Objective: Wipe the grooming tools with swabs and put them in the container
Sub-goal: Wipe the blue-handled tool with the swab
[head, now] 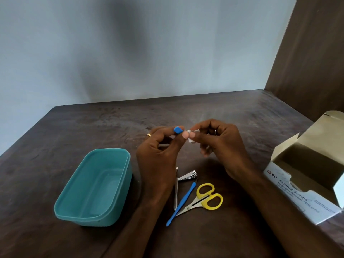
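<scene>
Pinching a blue-tipped tool (178, 130) in left hand (158, 155), white swab (191, 135) in right hand (221, 146), box (297, 189) reading "BD Alcohol Swabs"

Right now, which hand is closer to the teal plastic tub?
Left. The left hand is up just right of the teal plastic tub, holding a blue-tipped tool; the right hand is farther right.

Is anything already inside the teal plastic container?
No, the teal plastic container shows only its bare bottom, while the yellow-handled scissors and metal nail clipper lie on the table beside it.
</scene>
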